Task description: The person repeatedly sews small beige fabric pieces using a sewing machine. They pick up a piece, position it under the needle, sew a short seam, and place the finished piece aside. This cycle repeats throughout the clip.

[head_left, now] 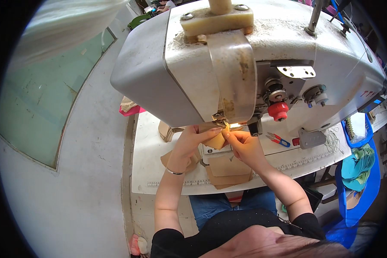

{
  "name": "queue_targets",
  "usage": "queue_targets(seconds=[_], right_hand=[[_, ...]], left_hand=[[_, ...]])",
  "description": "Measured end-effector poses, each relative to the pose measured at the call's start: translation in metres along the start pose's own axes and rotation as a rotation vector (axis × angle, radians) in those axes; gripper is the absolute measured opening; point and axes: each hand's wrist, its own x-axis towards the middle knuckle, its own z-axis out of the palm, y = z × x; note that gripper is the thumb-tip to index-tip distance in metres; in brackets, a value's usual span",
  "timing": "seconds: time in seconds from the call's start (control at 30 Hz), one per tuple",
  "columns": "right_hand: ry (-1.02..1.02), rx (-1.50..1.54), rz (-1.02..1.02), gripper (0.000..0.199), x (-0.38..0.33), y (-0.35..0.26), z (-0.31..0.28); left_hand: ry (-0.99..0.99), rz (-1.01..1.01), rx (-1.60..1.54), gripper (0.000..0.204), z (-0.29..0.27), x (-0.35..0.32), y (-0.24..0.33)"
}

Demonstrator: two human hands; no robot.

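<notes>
A piece of tan cloth (216, 141) is pinched between my two hands under the head of a white sewing machine (144, 64), close to the lit needle area. My left hand (189, 144) grips its left side, thumb and fingers pressed together. On the other side my right hand (247, 148) pinches the upper right edge with thumb and forefinger. The needle itself is hidden by the machine's guard. Just below the hands, several tan cloth pieces (230, 172) lie stacked at the table's front. More tan pieces (166, 159) rest beneath my left wrist.
Thread snips (279, 139) with blue and red handles lie right of my right hand. A printed ruler scale (296, 161) runs along the white table (142, 172). At the right stands a blue bin (373, 189) with green cloth pieces. A wall (92, 142) borders the left.
</notes>
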Motion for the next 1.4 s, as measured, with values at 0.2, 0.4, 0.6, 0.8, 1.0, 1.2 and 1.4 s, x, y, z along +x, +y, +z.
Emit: queue_targets(seconds=[0.2, 0.4, 0.6, 0.8, 1.0, 1.2, 1.4], right_hand=[[-0.023, 0.031, -0.007, 0.035, -0.003, -0.002, 0.002], [-0.031, 0.039, -0.001, 0.036, -0.008, -0.006, 0.003], [-0.028, 0.046, -0.017, 0.033, -0.003, 0.003, 0.001], [-0.03, 0.104, -0.035, 0.034, -0.005, -0.004, 0.006], [-0.027, 0.097, 0.028, 0.033, -0.019, 0.001, -0.012], [0.01, 0.04, 0.049, 0.031, -0.03, 0.018, -0.024], [0.034, -0.003, 0.034, 0.03, -0.034, 0.026, -0.022]], left_hand=[[-0.023, 0.043, -0.013, 0.035, -0.007, 0.003, -0.018], [-0.004, -0.003, -0.023, 0.035, -0.003, -0.001, -0.02], [-0.027, 0.021, -0.073, 0.029, -0.004, 0.007, -0.019], [0.13, 0.124, -0.073, 0.025, -0.005, 0.015, -0.024], [0.434, 0.212, 0.125, 0.027, -0.007, 0.013, -0.031], [0.429, 0.192, -0.009, 0.028, -0.012, 0.01, -0.039], [0.328, 0.278, -0.022, 0.044, -0.003, -0.015, -0.028]])
